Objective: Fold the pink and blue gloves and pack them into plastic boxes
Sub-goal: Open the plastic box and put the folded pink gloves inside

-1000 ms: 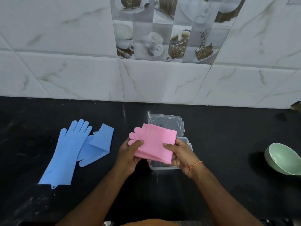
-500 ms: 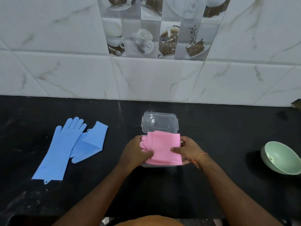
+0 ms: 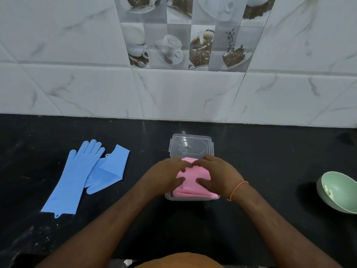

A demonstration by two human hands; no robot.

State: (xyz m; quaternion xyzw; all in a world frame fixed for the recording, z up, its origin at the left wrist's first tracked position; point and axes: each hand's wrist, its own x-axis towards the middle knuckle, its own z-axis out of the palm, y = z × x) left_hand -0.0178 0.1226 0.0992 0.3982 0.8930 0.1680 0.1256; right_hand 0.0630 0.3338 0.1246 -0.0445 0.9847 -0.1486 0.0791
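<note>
Pressing the folded pink gloves (image 3: pixel 190 179) beneath flattened fingers (image 3: pixel 178 182) into the box (image 3: pixel 193 198), both hands risk springback when released.

A black stone counter (image 3: pixel 251 151) carries two blue rubber gloves (image 3: pixel 77 175), a clear plastic box (image 3: pixel 191 199), its lid (image 3: pixel 191 146) and a pale green bowl (image 3: pixel 340 192).

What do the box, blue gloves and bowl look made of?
Box: clear glossy plastic; see-through walls.
Blue gloves: likely silicone or rubber; matte, lying limp and flat.
Bowl: pale green, smooth; plastic or ceramic, unclear.
</note>
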